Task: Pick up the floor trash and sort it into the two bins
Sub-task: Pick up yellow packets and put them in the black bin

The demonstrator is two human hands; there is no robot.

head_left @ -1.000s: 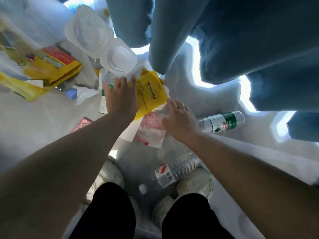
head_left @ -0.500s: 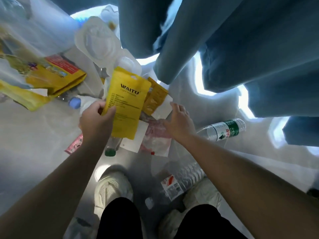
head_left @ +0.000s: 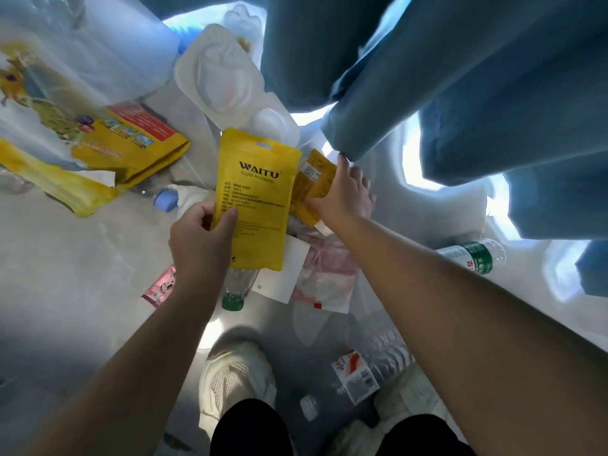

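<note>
I see the yellow WAITU pouch held upright above the floor: flat and glossy, with a hang-hole on top and black print down its face. The left hand pinches its lower left edge, thumb in front. Just right of those fingers, the right hand lies against a smaller yellow packet; I cannot tell whether it grips. Below the left fingers a green-capped bottle lies on the floor.

The pouch in our left hand looks like smooth, matt yellow plastic. Beyond it we see a tray of thin white moulded plastic; below our right hand, a clear ribbed plastic bottle on glossy floor.
</note>
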